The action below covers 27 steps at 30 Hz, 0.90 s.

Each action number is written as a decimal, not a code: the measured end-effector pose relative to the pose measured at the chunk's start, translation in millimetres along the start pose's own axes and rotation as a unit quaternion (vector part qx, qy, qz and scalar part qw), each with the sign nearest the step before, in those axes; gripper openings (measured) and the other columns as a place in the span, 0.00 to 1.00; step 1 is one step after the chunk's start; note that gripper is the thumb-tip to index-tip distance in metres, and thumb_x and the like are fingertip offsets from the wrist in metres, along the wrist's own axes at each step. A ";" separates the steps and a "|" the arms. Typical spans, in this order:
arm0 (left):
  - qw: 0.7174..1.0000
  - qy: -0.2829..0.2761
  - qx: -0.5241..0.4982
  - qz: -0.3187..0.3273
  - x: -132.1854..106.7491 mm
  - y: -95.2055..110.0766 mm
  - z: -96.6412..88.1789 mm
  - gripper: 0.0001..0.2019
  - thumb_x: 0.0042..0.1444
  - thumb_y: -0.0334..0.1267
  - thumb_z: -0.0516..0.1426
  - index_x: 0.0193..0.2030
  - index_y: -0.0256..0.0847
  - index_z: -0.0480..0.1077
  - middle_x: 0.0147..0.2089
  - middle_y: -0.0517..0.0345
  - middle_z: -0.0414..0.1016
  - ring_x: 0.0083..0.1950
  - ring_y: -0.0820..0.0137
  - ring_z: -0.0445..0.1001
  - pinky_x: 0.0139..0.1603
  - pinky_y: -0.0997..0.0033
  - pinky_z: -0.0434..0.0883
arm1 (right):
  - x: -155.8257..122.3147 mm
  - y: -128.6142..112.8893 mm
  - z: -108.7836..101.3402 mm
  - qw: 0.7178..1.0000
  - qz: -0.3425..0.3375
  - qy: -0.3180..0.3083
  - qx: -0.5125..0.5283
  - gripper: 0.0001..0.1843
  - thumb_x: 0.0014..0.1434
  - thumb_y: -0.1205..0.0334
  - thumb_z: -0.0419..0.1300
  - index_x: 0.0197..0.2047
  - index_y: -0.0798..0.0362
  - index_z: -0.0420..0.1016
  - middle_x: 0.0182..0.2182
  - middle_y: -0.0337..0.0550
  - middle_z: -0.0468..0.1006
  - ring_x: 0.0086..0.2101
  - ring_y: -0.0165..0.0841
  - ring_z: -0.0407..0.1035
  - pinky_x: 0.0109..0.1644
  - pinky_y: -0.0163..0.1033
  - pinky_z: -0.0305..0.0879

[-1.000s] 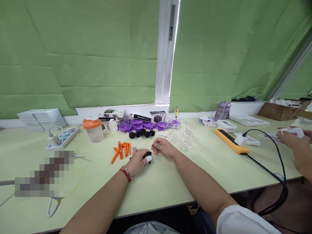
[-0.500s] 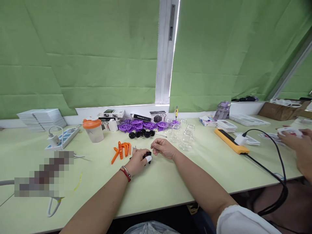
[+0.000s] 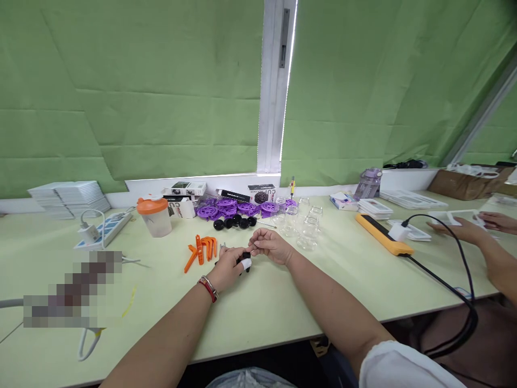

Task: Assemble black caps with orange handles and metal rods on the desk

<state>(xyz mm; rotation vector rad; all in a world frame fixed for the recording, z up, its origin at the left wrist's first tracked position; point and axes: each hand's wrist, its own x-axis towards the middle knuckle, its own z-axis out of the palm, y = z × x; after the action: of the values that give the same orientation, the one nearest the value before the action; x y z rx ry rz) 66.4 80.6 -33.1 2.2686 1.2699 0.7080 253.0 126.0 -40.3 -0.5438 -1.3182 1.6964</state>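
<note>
My left hand [image 3: 227, 268], with a white wrap on the thumb, is closed around a small black plastic part [image 3: 246, 255] low over the table. The fingers of my right hand [image 3: 271, 246] are pinched together right at that part's top end; what they hold is too small to make out. To the left of my hands lie several orange plastic pieces [image 3: 201, 249]. Beyond them are black round pieces [image 3: 235, 222] in a row and a pile of purple spoked plastic parts [image 3: 237, 208]. Clear plastic cups [image 3: 308, 233] stand past my right hand.
A shaker cup [image 3: 159, 218] with an orange lid and a blue-white power strip [image 3: 105, 229] are on the left. At right lie a yellow-black power strip [image 3: 383, 235] with a looping black cable and several white frames. A co-worker's hands [image 3: 464, 231] handle a white frame.
My right hand has shifted slightly left, its fingertips now meeting the black part. My left hand stays put. The co-worker's hands have moved left and lower with a white frame.
</note>
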 end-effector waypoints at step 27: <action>1.000 0.014 0.000 0.008 -0.9 4.3 -1.7 0.10 0.56 0.43 0.52 0.33 0.41 0.69 0.32 0.57 0.72 0.39 0.64 0.67 0.50 0.60 0.60 | 1.3 4.6 12.7 0.993 -0.068 0.032 -0.096 0.14 0.42 0.61 0.70 0.34 0.54 0.75 0.31 0.41 0.79 0.32 0.29 0.70 0.37 0.36 0.65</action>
<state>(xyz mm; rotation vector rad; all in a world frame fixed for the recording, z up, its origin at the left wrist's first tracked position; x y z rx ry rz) 67.7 78.0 -29.5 2.2798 1.2655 0.7471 240.7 120.2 -40.1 -0.6013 -1.4472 1.4389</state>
